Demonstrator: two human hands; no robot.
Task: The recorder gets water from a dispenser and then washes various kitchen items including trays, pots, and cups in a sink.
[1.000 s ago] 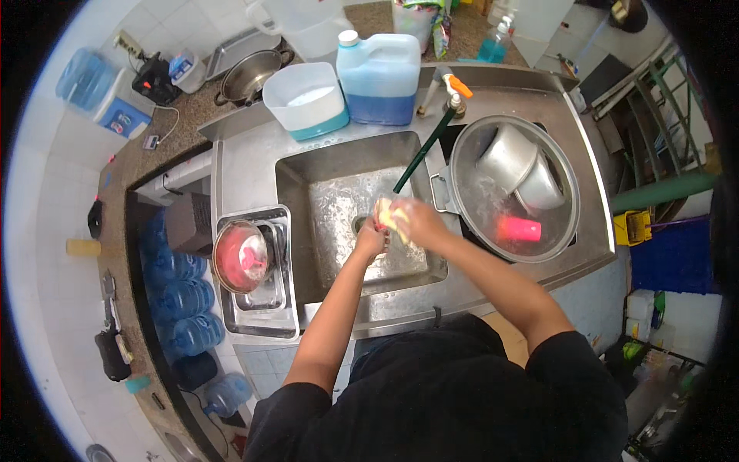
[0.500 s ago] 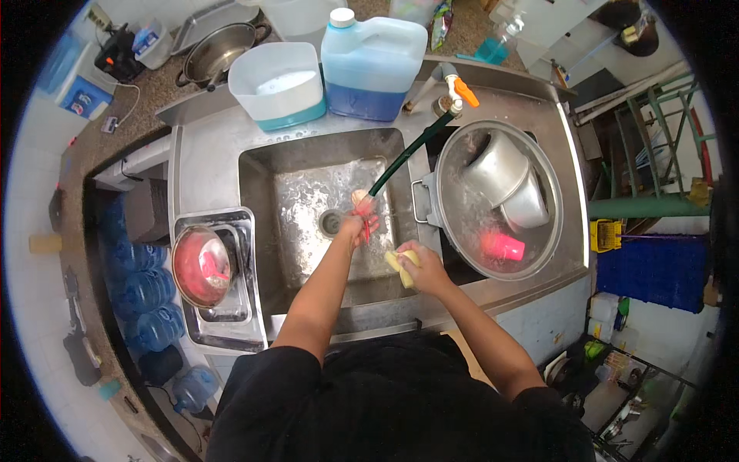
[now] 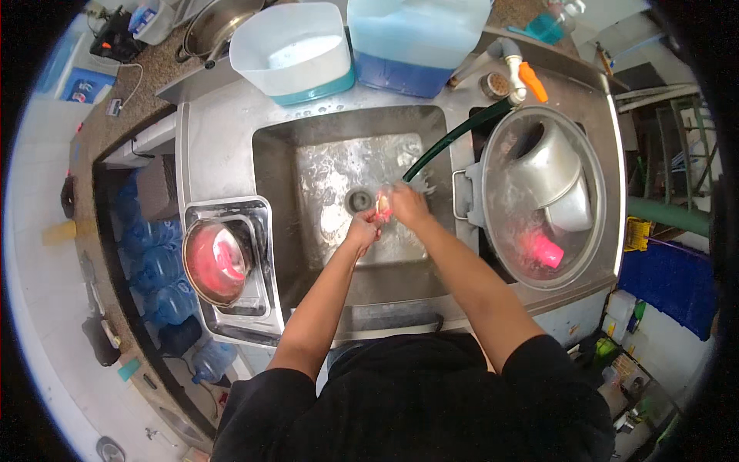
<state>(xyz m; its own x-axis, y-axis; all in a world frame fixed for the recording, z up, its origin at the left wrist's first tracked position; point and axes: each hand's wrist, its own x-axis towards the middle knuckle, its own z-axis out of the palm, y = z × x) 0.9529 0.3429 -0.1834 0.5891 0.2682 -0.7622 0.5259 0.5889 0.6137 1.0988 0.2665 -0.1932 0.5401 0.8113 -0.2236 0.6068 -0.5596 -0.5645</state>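
Over the steel sink [image 3: 277, 254] my two hands meet, just right of the drain. My left hand [image 3: 362, 231] is closed round one end of a small pink-red utensil [image 3: 387, 213], whose exact kind is too small to tell. My right hand [image 3: 409, 204] presses closed against its other end. The yellow sponge in that hand is mostly covered by the fingers; only a pale yellowish patch shows between the hands. Right beside them, a dark green hose [image 3: 450, 140] hangs down from the tap [image 3: 517, 95] with its orange lever, its end close to my right hand.
Right of the sink, a large round metal basin [image 3: 500, 254] holds water, silvery pots [image 3: 544, 165] and a pink cup [image 3: 547, 252]. At left, a metal bowl [image 3: 202, 285] with pink items stands on a steel tray [image 3: 265, 296]. A white tub [image 3: 291, 61] and a blue-liquid jug [image 3: 404, 73] stand behind.
My right hand has moved up and left with the sponge, from the sink's near right to the pink-red utensil in my left hand. The whole view has shifted slightly.
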